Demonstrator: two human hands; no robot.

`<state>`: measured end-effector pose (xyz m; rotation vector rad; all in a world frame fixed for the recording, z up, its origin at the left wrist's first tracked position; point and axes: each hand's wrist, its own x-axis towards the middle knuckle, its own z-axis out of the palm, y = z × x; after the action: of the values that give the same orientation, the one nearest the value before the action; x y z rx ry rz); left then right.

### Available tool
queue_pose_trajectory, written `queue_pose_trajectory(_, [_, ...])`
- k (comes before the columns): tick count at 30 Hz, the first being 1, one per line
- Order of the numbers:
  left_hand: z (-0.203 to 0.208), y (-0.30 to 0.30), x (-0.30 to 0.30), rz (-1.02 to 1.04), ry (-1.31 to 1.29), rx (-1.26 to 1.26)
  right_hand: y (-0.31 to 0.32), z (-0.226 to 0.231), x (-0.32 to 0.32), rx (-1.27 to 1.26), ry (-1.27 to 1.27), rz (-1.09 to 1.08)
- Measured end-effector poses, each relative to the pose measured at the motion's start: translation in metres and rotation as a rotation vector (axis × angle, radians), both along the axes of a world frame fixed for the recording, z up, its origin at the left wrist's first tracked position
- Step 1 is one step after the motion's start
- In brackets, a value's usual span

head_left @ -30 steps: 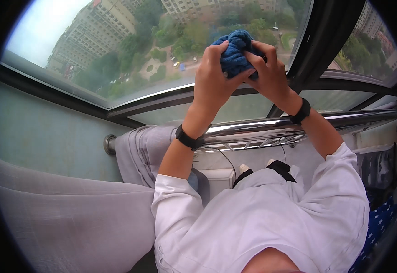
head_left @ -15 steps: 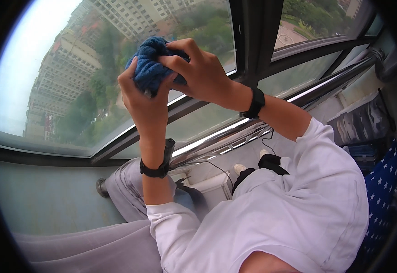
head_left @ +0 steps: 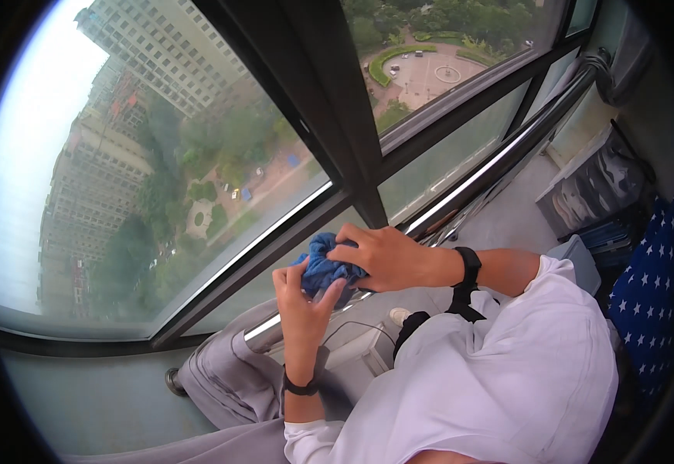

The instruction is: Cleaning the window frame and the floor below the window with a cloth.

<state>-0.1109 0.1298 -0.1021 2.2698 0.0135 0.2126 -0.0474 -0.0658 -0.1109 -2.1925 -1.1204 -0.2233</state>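
A bunched-up blue cloth [head_left: 324, 265] is held between both my hands, in front of the lower window frame. My left hand [head_left: 300, 308] grips its near left side, the thumb pressed up against the folds. My right hand [head_left: 389, 259] is closed over the right side and top, with fingers curled into the fabric. Parts of the cloth are hidden behind the fingers. Each of my wrists wears a black band.
Behind the cloth is a large window pane [head_left: 167, 201] in a dark frame [head_left: 333, 166]. A shiny metal rail [head_left: 499, 158] runs below it. Grey curtain [head_left: 233, 383] hangs at lower left. A storage rack [head_left: 588, 197] and star-patterned blue fabric [head_left: 646, 298] stand at right.
Both hands have come down and toward my body with the cloth, from before the large pane to near the rail. The view has shifted, showing more of the right-hand window.
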Motion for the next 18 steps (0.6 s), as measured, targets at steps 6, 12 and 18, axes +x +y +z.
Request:
queue_pose_trajectory(6, [-0.021, -0.094, 0.021, 0.006, -0.105, 0.236, -0.082, -0.028, 0.006, 0.033, 0.046, -0.057])
queue_pose_trajectory(12, [-0.028, -0.225, 0.073, -0.105, -0.159, 0.331, -0.204, -0.039, 0.032, 0.052, 0.076, -0.241])
queue_pose_trajectory(18, [-0.034, -0.366, 0.109, -0.192, -0.220, 0.225, -0.336, -0.046, 0.047, 0.116, 0.041, -0.477])
